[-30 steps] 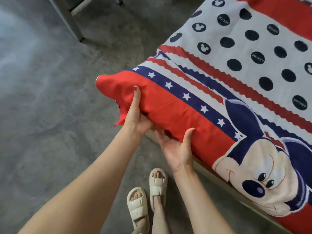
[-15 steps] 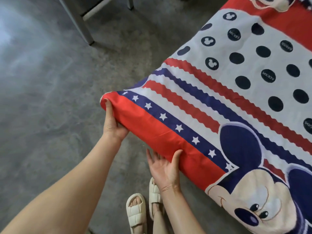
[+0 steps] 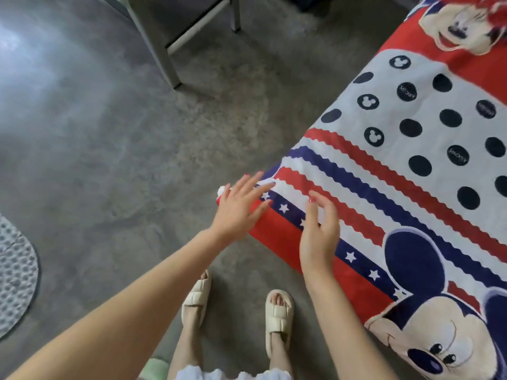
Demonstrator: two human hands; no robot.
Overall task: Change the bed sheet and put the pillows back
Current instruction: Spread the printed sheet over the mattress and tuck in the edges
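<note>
Bed sheet [image 3: 411, 165] corner at frame centre, under left hand [image 3: 236, 212]; right hand [image 3: 319, 237] beside; both hands' fingers spread, holding nothing.

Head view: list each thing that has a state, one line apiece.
Bed sheet: spread flat over the bed, near corner covered.
Left hand: open, fingers straight over the sheet corner.
Right hand: open, fingers relaxed above the star stripe.
Sandals: on both feet.

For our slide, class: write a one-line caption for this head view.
Both open hands, left hand and right hand, hover over the corner of the cartoon-print bed sheet.
</note>
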